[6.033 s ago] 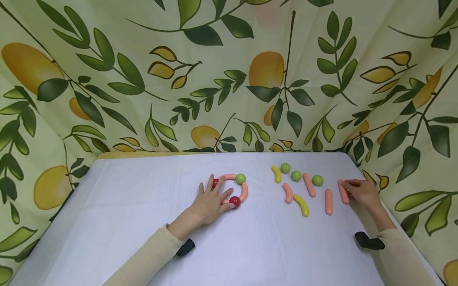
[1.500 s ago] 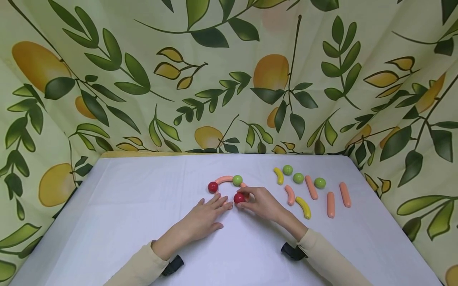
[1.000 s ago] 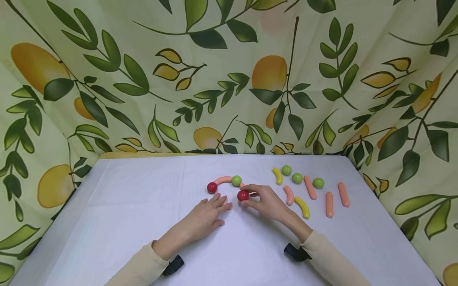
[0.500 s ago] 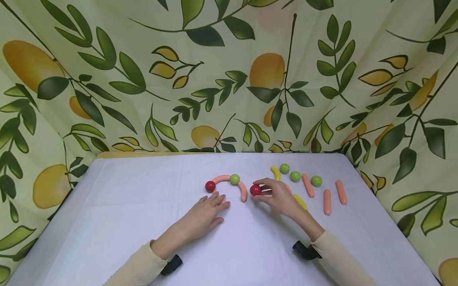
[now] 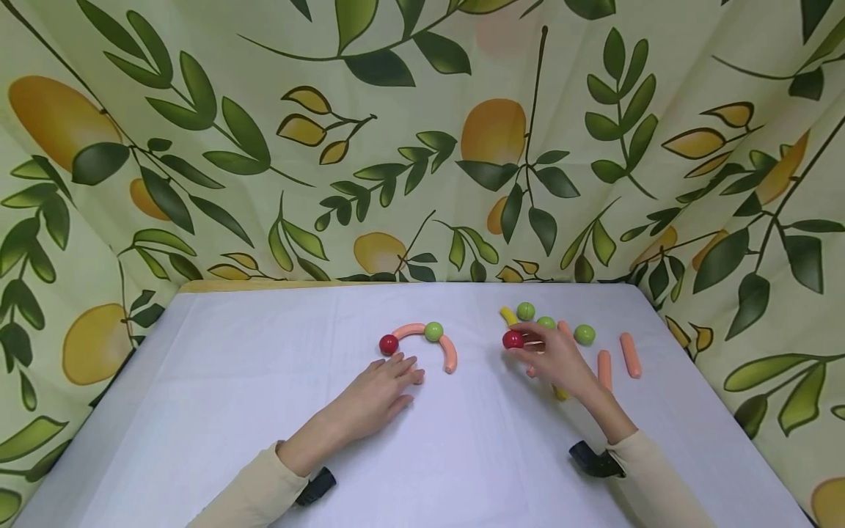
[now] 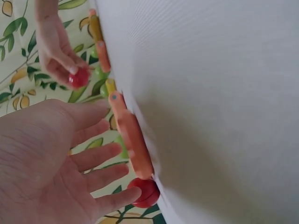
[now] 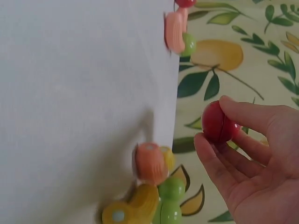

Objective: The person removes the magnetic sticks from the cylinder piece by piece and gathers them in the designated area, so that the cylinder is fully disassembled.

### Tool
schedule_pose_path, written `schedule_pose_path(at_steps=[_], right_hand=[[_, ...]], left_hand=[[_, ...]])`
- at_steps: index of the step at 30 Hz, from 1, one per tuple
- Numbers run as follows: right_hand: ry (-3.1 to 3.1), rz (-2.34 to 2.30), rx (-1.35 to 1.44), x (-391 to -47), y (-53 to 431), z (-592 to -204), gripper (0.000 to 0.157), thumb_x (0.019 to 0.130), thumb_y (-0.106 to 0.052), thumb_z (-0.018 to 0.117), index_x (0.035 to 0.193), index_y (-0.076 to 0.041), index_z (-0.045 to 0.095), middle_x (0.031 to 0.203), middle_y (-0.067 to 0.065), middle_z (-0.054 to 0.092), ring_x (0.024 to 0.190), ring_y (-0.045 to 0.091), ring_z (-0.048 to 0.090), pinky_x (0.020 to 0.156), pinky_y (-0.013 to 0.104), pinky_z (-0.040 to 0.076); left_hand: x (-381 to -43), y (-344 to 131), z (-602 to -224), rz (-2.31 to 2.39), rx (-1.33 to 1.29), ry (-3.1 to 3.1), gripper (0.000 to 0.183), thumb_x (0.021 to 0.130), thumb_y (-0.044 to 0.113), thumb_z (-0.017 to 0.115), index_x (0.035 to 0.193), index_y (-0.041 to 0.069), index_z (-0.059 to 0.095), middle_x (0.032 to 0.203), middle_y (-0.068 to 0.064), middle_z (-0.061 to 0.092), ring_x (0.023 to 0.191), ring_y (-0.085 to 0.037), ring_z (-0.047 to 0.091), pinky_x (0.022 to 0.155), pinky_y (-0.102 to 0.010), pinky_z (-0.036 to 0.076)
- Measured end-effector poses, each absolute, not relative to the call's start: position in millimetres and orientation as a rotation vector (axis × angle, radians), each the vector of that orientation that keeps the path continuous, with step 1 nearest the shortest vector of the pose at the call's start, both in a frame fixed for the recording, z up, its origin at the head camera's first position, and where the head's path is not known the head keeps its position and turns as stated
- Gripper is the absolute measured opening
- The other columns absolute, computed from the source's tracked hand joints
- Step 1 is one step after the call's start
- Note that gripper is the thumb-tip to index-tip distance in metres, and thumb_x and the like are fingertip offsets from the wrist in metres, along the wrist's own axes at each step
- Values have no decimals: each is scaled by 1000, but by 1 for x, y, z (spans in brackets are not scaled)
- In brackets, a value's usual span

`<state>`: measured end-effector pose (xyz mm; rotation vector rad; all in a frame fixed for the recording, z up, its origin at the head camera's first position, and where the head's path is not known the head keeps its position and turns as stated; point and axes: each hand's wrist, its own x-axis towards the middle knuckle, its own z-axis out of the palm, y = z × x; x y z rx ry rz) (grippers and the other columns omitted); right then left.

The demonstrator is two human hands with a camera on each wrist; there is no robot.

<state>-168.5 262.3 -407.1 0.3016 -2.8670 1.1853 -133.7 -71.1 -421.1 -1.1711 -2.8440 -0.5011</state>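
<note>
My right hand (image 5: 561,359) pinches a red ball (image 5: 512,339) between thumb and fingertips, above the table beside the loose pieces. In the right wrist view a seam line runs round this red ball (image 7: 216,122). My left hand (image 5: 370,400) lies low at the table's middle, fingers straight and spread, at the near side of an arc of pieces. That arc has a second red ball (image 5: 388,345), a curved pink piece (image 5: 411,329), a green ball (image 5: 433,331) and another curved pink piece (image 5: 450,355). Whatever lies under the left fingers is mostly hidden.
Several loose pieces lie at the right: green balls (image 5: 584,334), a yellow curved piece (image 5: 507,315) and straight pink sticks (image 5: 630,355). My right hand partly covers others there. A white cloth covers the table (image 5: 264,352); a leaf-patterned curtain (image 5: 409,147) hangs behind.
My right hand has taken the red ball from the lower end of the right pink curve and carried it right, towards the loose pieces. Lately my left hand has stayed nearly still.
</note>
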Motion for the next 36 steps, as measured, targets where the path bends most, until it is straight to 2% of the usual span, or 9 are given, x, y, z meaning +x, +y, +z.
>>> schedule_pose_path(at_steps=[7,11,17,25,32,36], right_hand=[[-2896,1091,165,-171,288,-400,47,87,-16,75,127,3,60,119,24,62,101,38,65,79,42,58],[-2870,1089,124,-174,302,-399,48,90,-17,72,132,1,57,122,24,62,105,40,63,83,46,57],[-2844,1084,69,-185,322,-403,49,94,-22,68,134,3,54,125,27,59,107,41,61,84,48,56],[-2863,1058,-56,-199,345,-407,53,96,-30,64,135,4,53,130,28,55,112,43,56,82,42,54],[-2858,1145,-238,-214,360,-409,62,96,-39,62,139,3,49,133,28,53,120,44,50,94,52,48],[-2866,1182,-268,-218,365,-409,64,96,-42,61,140,2,48,132,27,54,119,42,50,93,49,47]], left_hand=[[-143,-74,-419,-473,-1167,-2775,43,90,15,72,130,5,61,139,-19,53,135,-37,43,106,-53,39],[-147,-78,-419,-504,-1117,-2804,50,90,15,71,137,6,55,148,-19,43,140,-38,36,106,-56,37],[-152,-81,-423,-539,-961,-2988,62,97,29,63,150,8,40,158,-19,25,146,-38,23,110,-62,28],[-155,-84,-423,-508,-962,-3021,60,98,32,60,146,1,43,158,-19,26,146,-37,23,110,-62,28],[-154,-85,-424,-533,-960,-3017,53,97,31,62,141,3,51,158,-19,27,146,-37,24,109,-63,29],[-154,-84,-424,-540,-954,-3019,52,97,30,63,140,3,52,158,-19,27,145,-37,24,109,-64,29]])
